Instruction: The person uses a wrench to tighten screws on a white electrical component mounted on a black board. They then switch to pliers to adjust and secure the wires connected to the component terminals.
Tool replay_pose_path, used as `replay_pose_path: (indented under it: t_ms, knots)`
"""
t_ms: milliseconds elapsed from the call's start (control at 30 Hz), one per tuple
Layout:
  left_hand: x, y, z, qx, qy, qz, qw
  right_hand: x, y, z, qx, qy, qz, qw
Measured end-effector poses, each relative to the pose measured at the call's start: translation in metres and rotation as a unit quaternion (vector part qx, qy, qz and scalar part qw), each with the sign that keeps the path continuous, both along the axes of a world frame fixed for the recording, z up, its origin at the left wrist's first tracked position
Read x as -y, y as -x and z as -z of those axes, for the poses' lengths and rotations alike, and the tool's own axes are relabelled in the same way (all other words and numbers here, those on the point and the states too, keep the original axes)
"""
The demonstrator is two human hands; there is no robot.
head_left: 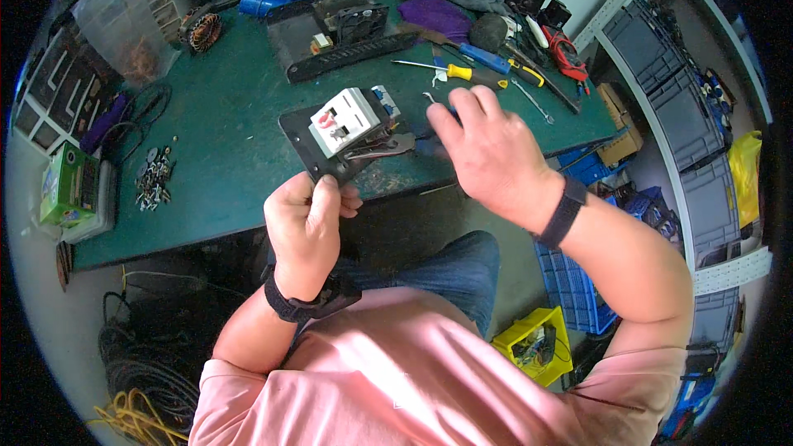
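My left hand (304,223) is closed on the near corner of a black mounting plate (299,134), thumb on top, and holds it tilted near the table's front edge. A white block-shaped electrical unit (350,118) with reddish marks in its openings is fixed to the plate. Beside it sits a smaller blue-and-grey connector block (383,101). My right hand (493,144) is curled round the dark blue handle end of metal pliers (395,145); its fingers partly hide the grip. The jaws reach to the unit's near side, and their tips are hard to make out.
On the green table (223,116) lie loose screws (154,179), a black metal housing (310,41), a yellow-handled screwdriver (462,73), a wrench (533,102) and a red meter (566,54). Shelves of grey bins (661,74) stand right. Below are a blue crate (570,281) and yellow bin (553,322).
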State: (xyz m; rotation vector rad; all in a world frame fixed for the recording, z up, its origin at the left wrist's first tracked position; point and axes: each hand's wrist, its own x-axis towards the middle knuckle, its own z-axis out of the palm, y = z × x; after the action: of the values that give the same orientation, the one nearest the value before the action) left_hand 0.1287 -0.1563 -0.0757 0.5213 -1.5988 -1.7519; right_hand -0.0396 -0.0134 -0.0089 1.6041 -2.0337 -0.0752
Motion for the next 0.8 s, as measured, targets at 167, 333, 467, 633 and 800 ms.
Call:
replay_pose_path:
  t_ms: [167,333,467,633,800]
  knots:
    - [-0.001,0.002,0.003,0.000,0.007,-0.013,1.000,-0.017,-0.009,-0.001,0.162,-0.029,0.060,0.985]
    - [-0.006,0.002,0.000,0.008,0.025,-0.018,1.000,-0.021,-0.017,0.002,0.241,-0.064,0.067,0.966]
    - [-0.007,0.001,0.002,0.010,0.037,-0.027,0.999,-0.017,-0.021,0.001,0.243,-0.069,0.064,0.965]
    - [-0.007,0.002,0.009,0.012,0.057,-0.037,0.998,-0.017,-0.028,0.001,0.251,-0.077,0.079,0.962]
    - [-0.010,0.002,0.008,0.017,0.084,-0.047,0.995,-0.019,-0.039,-0.004,0.243,-0.094,0.088,0.961]
